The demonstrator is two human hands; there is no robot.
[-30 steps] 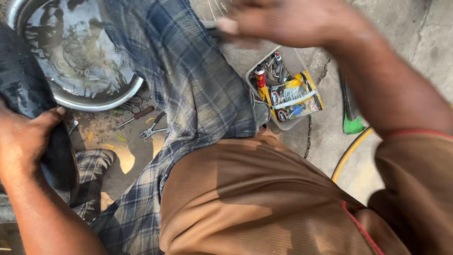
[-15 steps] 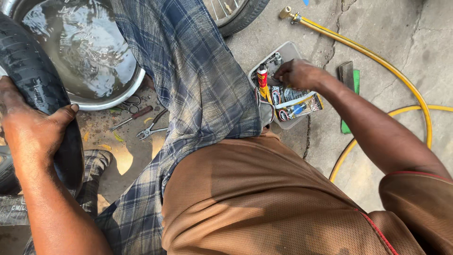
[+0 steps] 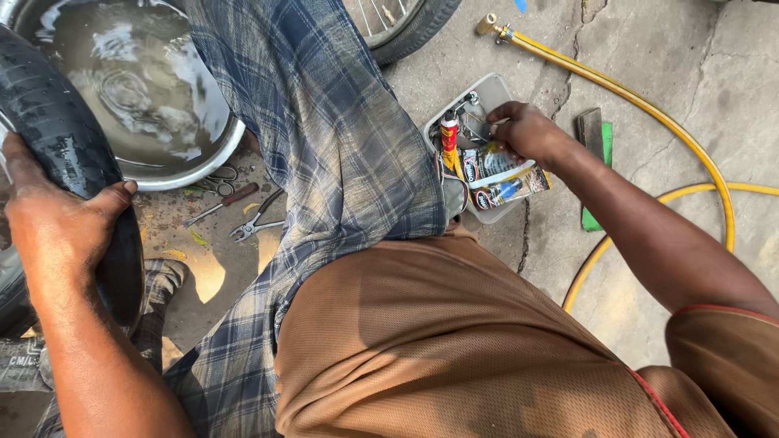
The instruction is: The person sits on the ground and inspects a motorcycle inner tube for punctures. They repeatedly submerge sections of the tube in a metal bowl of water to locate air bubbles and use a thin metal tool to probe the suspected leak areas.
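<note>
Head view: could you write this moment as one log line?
left hand: grips black rubber tyre | right hand: reaching into grey plastic tray of tubes | steel water basin nearby

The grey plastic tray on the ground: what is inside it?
The tray holds a red tube, glossy packets and small metal parts. The right hand covers its middle.

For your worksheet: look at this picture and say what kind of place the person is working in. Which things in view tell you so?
Probably an open-air tyre or bicycle repair spot on cracked concrete ground. The left hand grips a black tyre beside a metal basin of water; a yellow air hose and pliers lie about.
</note>
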